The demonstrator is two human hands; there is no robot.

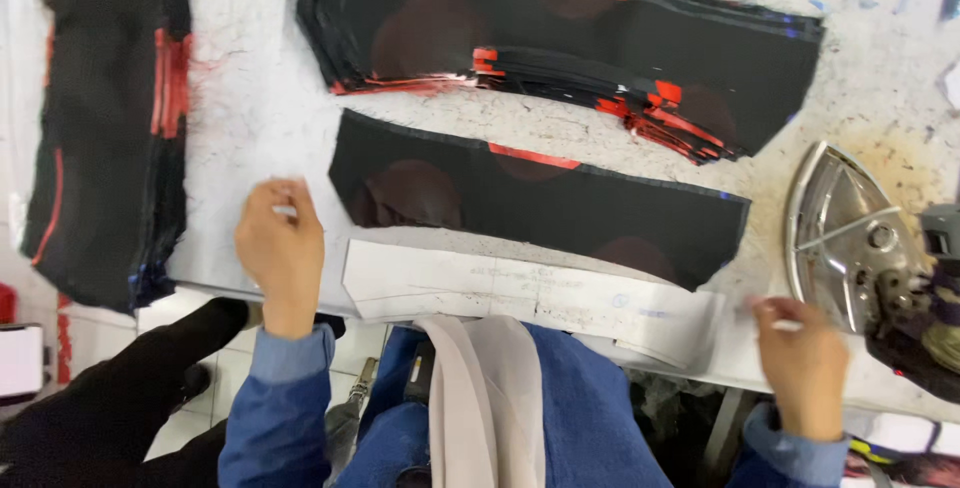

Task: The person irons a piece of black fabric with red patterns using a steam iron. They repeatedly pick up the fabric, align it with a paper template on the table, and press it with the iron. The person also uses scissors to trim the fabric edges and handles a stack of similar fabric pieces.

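Note:
My left hand (281, 248) pinches something thin and white at the left end of a long white paper pattern piece (520, 293) near the table's front edge. My right hand (800, 358) pinches the same kind of thin white edge at the right end. Just beyond the paper lies a single black fabric panel (540, 198) with a red strip on its top edge and dark round patches. What exactly the fingers grip is blurred.
A thick stack of black and red fabric panels (560, 38) lies farther back. Another dark stack (105, 118) hangs over the left edge. A metal iron (845, 233) lies on its side at the right. The white table surface (250, 98) is frayed with threads.

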